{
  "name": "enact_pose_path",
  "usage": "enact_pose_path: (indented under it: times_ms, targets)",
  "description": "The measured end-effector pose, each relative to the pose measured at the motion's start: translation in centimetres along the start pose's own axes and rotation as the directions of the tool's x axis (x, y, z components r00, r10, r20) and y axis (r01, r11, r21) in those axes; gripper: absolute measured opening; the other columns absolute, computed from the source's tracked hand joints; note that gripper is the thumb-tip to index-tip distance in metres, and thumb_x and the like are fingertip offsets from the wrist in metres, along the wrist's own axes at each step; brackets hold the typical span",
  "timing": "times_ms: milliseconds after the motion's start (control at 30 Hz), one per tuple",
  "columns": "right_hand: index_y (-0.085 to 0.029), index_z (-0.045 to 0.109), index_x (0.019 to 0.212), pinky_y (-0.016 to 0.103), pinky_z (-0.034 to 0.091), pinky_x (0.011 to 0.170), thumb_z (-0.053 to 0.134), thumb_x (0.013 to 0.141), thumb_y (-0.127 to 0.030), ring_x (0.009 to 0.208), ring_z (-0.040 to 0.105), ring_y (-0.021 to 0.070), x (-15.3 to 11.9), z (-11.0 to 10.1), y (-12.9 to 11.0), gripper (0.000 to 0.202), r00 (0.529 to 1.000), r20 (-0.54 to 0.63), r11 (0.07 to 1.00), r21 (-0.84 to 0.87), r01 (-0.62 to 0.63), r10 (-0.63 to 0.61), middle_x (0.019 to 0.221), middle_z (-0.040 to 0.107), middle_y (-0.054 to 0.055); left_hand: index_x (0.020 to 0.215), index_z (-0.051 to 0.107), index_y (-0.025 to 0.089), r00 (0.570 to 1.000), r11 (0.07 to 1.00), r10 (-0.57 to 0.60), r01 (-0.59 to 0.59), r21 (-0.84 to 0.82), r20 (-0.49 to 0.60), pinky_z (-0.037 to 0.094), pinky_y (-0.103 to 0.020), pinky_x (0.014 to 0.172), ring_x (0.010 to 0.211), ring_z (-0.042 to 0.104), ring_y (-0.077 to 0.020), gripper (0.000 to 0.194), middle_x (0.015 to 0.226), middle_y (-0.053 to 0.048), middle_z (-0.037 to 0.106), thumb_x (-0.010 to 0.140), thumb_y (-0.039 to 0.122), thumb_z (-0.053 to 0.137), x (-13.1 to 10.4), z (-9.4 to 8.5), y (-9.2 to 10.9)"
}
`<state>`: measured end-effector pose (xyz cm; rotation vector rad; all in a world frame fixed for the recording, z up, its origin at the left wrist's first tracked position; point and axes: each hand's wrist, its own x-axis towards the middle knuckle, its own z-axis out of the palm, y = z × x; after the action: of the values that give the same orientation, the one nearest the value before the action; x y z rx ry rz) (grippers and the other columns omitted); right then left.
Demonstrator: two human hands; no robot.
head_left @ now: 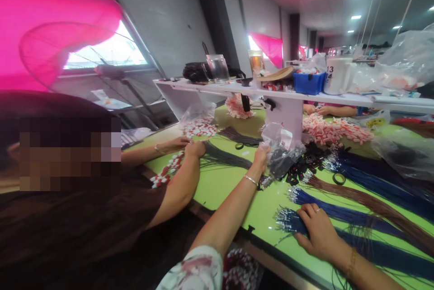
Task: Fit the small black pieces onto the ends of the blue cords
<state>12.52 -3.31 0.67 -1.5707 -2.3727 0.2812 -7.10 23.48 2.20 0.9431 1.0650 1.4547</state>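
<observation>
My left hand (261, 158) is closed on a clear plastic bag (284, 151) with dark contents, which I cannot make out fully. Beside it lie small black pieces (303, 163). My right hand (319, 232) rests over a bundle of dark blue cords (290, 221) with silvery metal ends. Its thumb is on the near side of the bundle and its fingers are curled over the far side. Just beyond lie a blue cord bundle (325, 203) and a brown cord bundle (356, 195). A bundle of dark grey cords (227, 155) stretches from my left hand toward a co-worker's hands.
At left a co-worker's hands (185, 145) work near red-and-white pieces (201, 128). Pink-and-white pieces (334, 128) are heaped under a white shelf (233, 87) carrying a blue bin (308, 83) and white jug (335, 75). A tape roll (339, 178) lies among the cords.
</observation>
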Motion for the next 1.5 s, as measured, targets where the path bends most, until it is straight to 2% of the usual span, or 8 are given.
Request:
enact_pose_path:
  times_ms: [133,267,500,933,1100,1233,1400,1500]
  targets:
    - [-0.021,0.052,0.120,0.040,0.037,0.090,0.054,0.080,-0.042,0.106,0.043,0.0267,0.0,0.2,0.2,0.045,1.000,0.004,1.000,0.012,0.006,-0.006,0.118,0.051,0.009,0.095,0.056,0.017,0.972,0.972,0.234,-0.233,0.045,-0.017,0.043,-0.026,0.080,0.082,0.058,-0.0139,0.032,0.084,0.000,0.064,0.065,0.023,0.068,-1.0,0.4,1.5]
    - [-0.021,0.052,0.121,0.040,0.037,0.091,0.055,0.079,-0.042,0.107,0.043,0.0267,0.0,0.3,0.2,0.047,1.000,0.005,1.000,0.004,-0.002,0.002,0.119,0.051,0.010,0.099,0.057,0.018,0.816,0.758,0.550,-0.578,0.303,0.178,0.043,-0.034,0.087,0.090,0.058,-0.0185,0.025,0.095,-0.004,0.064,0.074,0.022,0.059,-3.8,0.1,2.6]
    - [-0.020,0.053,0.121,0.041,0.037,0.091,0.054,0.081,-0.042,0.106,0.044,0.0272,-0.1,0.1,0.1,0.046,1.000,-0.008,1.000,-0.002,0.012,-0.012,0.118,0.052,0.011,0.099,0.059,0.022,0.652,0.584,0.618,-0.755,0.298,0.439,0.037,-0.042,0.100,0.110,0.054,-0.0247,0.032,0.116,-0.009,0.060,0.068,0.011,0.057,-7.9,0.6,2.9]
    - [-0.019,0.051,0.125,0.044,0.041,0.095,0.054,0.083,-0.044,0.110,0.049,0.0265,-0.6,0.1,0.8,0.049,0.998,-0.062,0.994,0.100,0.036,-0.030,0.122,0.053,0.013,0.102,0.050,0.019,0.793,0.812,0.583,-0.576,0.094,-0.179,0.045,-0.030,0.087,0.089,0.060,-0.0164,0.034,0.096,-0.004,0.062,0.074,0.030,0.065,-5.0,-1.8,7.1]
    - [-0.020,0.045,0.131,0.046,0.038,0.102,0.051,0.083,-0.033,0.121,0.045,0.0268,-1.2,-3.9,2.2,0.050,0.996,-0.049,0.952,0.294,0.088,-0.077,0.131,0.048,0.014,0.099,0.052,0.018,0.817,0.842,0.527,-0.539,0.015,-0.234,0.046,-0.029,0.084,0.086,0.061,-0.0151,0.036,0.095,-0.004,0.063,0.069,0.030,0.069,-5.1,-2.7,7.5]
    - [-0.023,0.044,0.131,0.046,0.038,0.103,0.052,0.086,-0.036,0.120,0.047,0.0251,0.7,-10.9,3.3,0.048,0.980,-0.171,0.911,0.381,0.158,-0.099,0.131,0.050,0.011,0.095,0.053,0.018,0.800,0.807,0.590,-0.585,0.079,-0.103,0.047,-0.027,0.078,0.078,0.060,-0.0147,0.030,0.085,-0.002,0.063,0.071,0.029,0.068,-7.6,-2.8,8.4]
    - [-0.023,0.044,0.130,0.043,0.038,0.100,0.069,0.074,-0.047,0.118,0.047,0.0254,6.8,-17.6,1.5,0.066,0.777,-0.625,0.880,0.408,0.245,0.074,0.131,0.049,0.011,0.093,0.060,0.018,0.675,0.675,0.635,-0.722,0.156,0.375,0.047,-0.032,0.083,0.089,0.059,-0.0193,0.021,0.095,-0.006,0.063,0.075,0.027,0.065,-12.8,-0.1,11.1]
    - [-0.020,0.052,0.121,0.036,0.046,0.086,0.064,0.077,-0.052,0.101,0.056,0.0208,9.6,-18.2,-0.3,0.056,0.833,-0.552,0.786,0.502,0.361,-0.030,0.114,0.059,0.008,0.093,0.061,0.019,0.629,0.680,0.561,-0.721,0.133,0.539,0.048,-0.032,0.081,0.087,0.059,-0.0194,0.019,0.093,-0.006,0.063,0.077,0.028,0.063,-15.7,1.2,12.3]
